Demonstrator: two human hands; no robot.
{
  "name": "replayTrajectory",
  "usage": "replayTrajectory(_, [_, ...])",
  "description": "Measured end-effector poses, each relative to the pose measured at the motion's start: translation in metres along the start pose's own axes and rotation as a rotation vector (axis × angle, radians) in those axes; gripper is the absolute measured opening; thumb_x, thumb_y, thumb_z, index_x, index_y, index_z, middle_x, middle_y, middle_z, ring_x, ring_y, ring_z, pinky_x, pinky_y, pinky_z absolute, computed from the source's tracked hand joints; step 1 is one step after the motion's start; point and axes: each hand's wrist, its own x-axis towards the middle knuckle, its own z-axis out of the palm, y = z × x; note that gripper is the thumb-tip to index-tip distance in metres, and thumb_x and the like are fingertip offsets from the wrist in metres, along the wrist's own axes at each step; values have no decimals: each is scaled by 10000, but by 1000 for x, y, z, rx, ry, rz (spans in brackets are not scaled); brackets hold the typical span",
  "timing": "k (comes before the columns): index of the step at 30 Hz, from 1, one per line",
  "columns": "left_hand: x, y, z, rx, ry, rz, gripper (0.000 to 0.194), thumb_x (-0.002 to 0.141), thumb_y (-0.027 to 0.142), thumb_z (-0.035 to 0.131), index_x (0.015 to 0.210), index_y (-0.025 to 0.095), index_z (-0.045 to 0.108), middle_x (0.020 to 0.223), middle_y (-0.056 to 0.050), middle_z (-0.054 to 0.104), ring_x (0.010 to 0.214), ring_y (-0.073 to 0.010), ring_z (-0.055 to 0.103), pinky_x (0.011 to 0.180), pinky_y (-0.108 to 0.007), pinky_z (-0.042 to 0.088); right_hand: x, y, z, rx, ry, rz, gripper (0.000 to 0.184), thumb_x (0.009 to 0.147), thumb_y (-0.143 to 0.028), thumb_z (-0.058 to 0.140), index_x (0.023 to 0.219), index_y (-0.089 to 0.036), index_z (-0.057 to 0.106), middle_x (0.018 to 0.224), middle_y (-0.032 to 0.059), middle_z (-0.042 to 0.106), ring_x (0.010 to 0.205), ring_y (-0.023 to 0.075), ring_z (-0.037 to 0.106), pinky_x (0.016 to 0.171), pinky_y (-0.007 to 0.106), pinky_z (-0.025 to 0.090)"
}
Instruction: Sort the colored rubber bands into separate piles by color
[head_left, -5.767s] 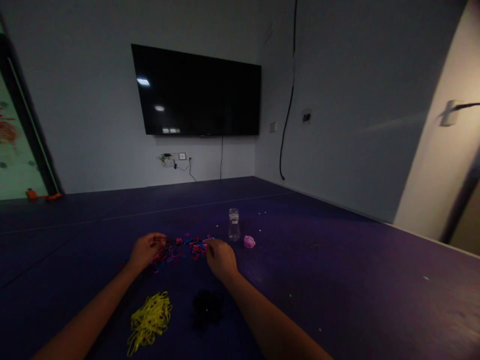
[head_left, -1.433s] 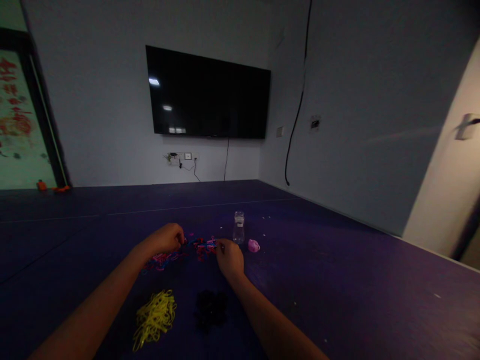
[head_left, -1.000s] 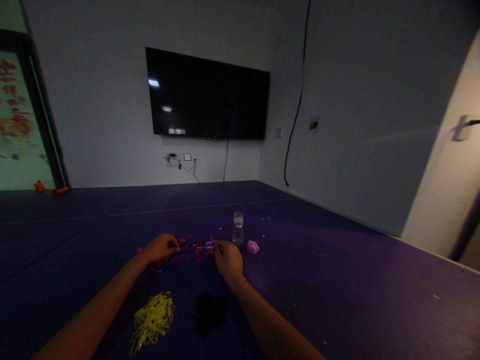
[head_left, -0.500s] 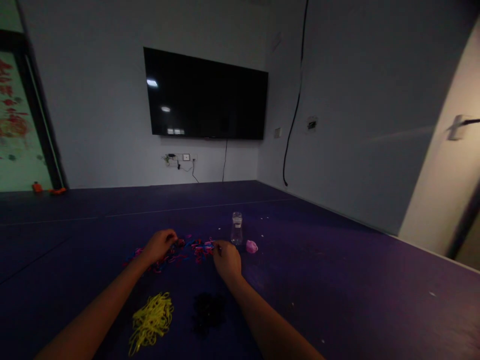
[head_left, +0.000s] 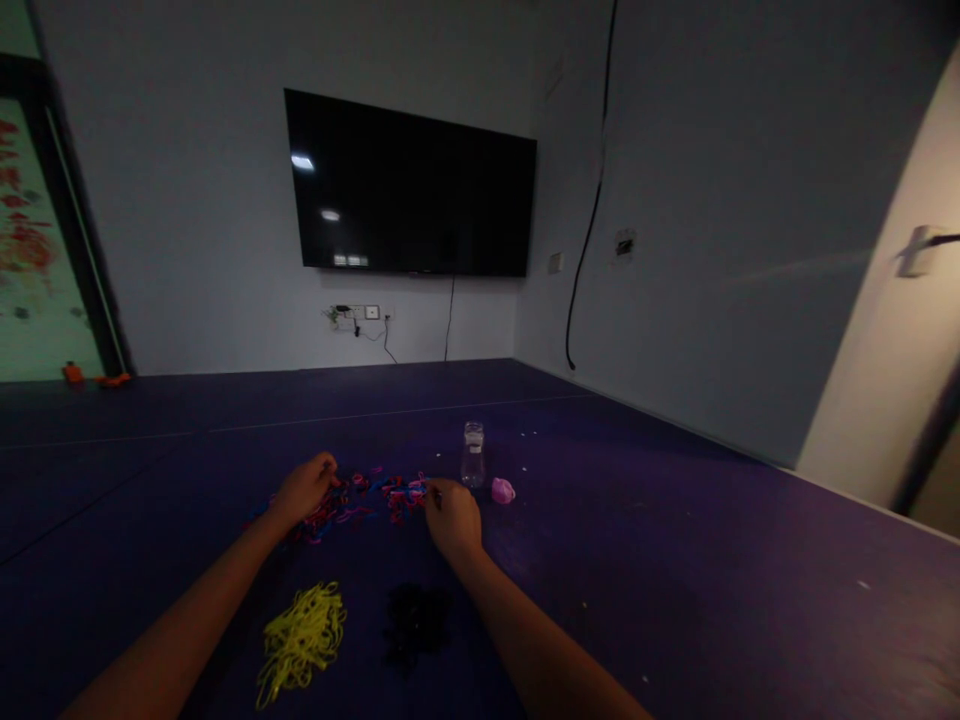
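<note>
Coloured elastic bands (head_left: 361, 508) in red, blue and pink lie loosely spread on the purple surface. My left hand (head_left: 304, 490) is over the left part of this spread, its fingers curled together; what they hold, if anything, is hidden. At the right end of the spread, my right hand (head_left: 454, 518) has its thumb and fingers pinched beside some pink and blue bands, and I cannot make out what is between them. Closer to me, a heap of yellow elastic bands (head_left: 304, 640) lies between my forearms, with a dark pile of black bands (head_left: 416, 622) to its right.
Beyond my right hand stands a clear bottle (head_left: 473, 458), with a pink cap-like object (head_left: 502, 490) beside it. Small white scraps dot the purple surface (head_left: 675, 560). A television (head_left: 416, 190) hangs on the back wall, and a black cable (head_left: 590, 240) dangles at the right.
My left hand has shifted a little to the left, uncovering some red bands. My right hand has stayed in nearly the same place.
</note>
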Motion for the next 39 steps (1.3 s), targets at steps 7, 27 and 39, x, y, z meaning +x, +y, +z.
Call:
replayTrajectory(7, [0,-2,1,-8,86,34,177,790,308,330,741,211,469,704,-11,644,714,-174,608,626,-237,407,0,1,0,-8,-6,3,254,803,-187,428,899,-236,659,812,18,670,739,138,597,595,198,354])
replayTrajectory(27, [-2,4,0,149,45,32,217,803,281,359,735,184,540,600,10,600,599,-139,574,547,-211,356,1,1,2,29,1,-13,250,779,-151,450,881,-232,663,791,17,667,741,129,589,633,189,356])
replayTrajectory(39, [1,-3,0,143,-52,111,224,723,276,468,681,161,655,739,-58,690,722,-186,623,647,-237,415,0,-1,0,6,-16,-9,263,791,-168,444,934,-237,654,825,19,670,761,129,596,635,184,363])
